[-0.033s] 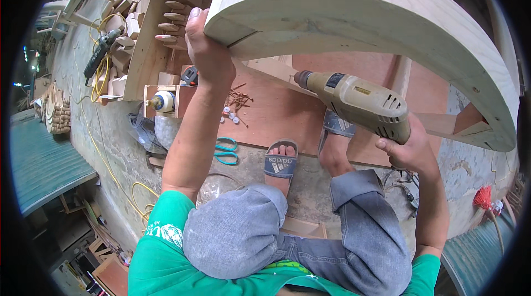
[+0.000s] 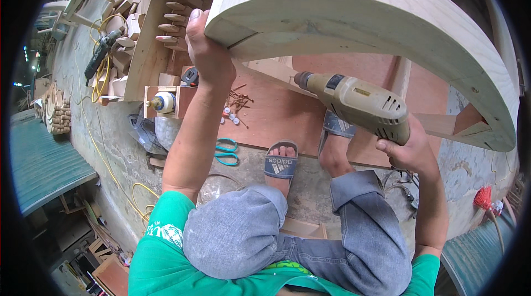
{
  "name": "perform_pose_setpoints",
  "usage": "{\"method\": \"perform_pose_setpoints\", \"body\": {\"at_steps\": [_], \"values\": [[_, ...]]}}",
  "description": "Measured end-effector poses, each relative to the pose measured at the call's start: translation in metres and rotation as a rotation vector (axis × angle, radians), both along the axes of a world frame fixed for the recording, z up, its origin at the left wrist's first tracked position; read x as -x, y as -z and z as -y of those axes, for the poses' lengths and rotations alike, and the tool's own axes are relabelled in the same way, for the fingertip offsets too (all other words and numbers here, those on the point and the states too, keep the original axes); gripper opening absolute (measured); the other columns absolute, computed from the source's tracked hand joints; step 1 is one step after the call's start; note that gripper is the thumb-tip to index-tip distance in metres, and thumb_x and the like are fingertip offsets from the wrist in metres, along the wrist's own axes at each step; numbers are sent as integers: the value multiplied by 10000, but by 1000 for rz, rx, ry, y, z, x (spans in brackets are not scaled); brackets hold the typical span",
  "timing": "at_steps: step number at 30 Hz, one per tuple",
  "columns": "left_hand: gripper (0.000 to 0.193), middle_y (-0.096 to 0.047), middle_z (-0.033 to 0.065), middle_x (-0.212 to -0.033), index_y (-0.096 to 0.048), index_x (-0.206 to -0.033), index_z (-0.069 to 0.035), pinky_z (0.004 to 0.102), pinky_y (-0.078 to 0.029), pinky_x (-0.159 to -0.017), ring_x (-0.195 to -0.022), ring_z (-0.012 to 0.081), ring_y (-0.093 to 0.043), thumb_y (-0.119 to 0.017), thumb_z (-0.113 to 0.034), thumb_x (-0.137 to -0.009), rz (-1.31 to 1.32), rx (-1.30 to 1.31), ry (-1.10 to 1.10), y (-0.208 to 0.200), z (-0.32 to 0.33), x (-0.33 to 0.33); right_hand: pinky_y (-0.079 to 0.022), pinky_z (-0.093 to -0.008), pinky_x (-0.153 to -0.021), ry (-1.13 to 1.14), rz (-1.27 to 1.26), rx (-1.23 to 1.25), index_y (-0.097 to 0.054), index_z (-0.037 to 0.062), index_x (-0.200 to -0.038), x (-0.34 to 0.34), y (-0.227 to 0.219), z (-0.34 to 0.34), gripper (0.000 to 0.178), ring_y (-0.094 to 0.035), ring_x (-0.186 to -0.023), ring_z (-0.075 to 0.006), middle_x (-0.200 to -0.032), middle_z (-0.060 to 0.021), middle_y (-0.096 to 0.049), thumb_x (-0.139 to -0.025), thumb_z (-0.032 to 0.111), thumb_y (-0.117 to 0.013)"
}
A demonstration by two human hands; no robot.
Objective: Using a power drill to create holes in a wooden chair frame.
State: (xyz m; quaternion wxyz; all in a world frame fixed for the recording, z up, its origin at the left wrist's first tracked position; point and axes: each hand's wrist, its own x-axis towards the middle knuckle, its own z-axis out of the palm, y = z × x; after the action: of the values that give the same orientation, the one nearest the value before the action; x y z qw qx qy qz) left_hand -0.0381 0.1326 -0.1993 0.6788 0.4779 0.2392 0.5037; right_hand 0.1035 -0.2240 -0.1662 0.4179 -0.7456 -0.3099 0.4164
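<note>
A large curved wooden frame [image 2: 332, 16] of pale timber arches across the upper part of the view. My left hand [image 2: 209, 55] grips its left end, with the thumb up along the outer side and the other fingers hidden behind. In my right hand [image 2: 406, 144] is a beige power drill [image 2: 359, 99], held by its handle below the curve. The drill's chuck points left toward a wooden crosspiece [image 2: 271, 72] of the frame. Whether a bit touches the wood I cannot tell.
On the reddish board [image 2: 265, 116] lie loose screws [image 2: 239, 99] and small white caps [image 2: 228, 113]. Teal-handled scissors [image 2: 227, 152] rest near my foot. To the left stand a glue bottle [image 2: 162, 102], a tape measure [image 2: 189, 76], a bin of wood blocks [image 2: 142, 47] and a power tool with yellow cord [image 2: 101, 52].
</note>
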Motion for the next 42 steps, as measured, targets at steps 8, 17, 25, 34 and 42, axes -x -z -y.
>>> {"method": "perform_pose_setpoints", "body": {"at_steps": [8, 17, 25, 34, 42], "values": [[541, -638, 52, -853, -667, -893, -13, 310, -438, -830, -840, 146, -563, -379, -452, -1024, -65, -44, 37, -4, 0, 1, -508, -341, -933, 76, -13, 44, -510, -40, -1338, 13, -3, 16, 675, -648, -1044, -205, -1164, -132, -682, -788, 171, -839], [519, -640, 59, -858, -682, -909, -18, 305, -441, -850, -862, 148, -571, -405, -441, -1025, -8, 60, -72, -1, 0, -2, -503, -324, -933, 160, -241, 124, -467, -41, -1383, 13, -7, 29, 731, -613, -1094, -180, -1216, -118, -649, -816, 230, -839], [448, -627, 56, -903, -648, -919, -33, 306, -432, -846, -876, 144, -559, -434, -416, -1010, -49, -95, 21, -1, -1, 0, -481, -345, -991, 128, -34, 32, -534, -37, -1320, 21, 1, 11, 645, -617, -1127, -197, -1213, -124, -663, -791, 165, -844], [433, -567, 36, -851, -620, -906, -23, 313, -417, -829, -839, 150, -512, -490, -430, -973, -75, -29, -22, 3, -3, -2, -477, -347, -992, 71, -28, 25, -568, -24, -1282, 17, 3, -7, 575, -628, -1112, -211, -1196, -128, -677, -788, 114, -827], [500, -521, 12, -745, -587, -776, -21, 292, -391, -748, -752, 129, -454, -419, -434, -1003, -88, -81, 25, 3, -7, 1, -470, -349, -1001, 64, -3, 7, -547, -25, -1307, 17, 11, 1, 615, -616, -1125, -207, -1200, -132, -668, -779, 116, -832]]}}
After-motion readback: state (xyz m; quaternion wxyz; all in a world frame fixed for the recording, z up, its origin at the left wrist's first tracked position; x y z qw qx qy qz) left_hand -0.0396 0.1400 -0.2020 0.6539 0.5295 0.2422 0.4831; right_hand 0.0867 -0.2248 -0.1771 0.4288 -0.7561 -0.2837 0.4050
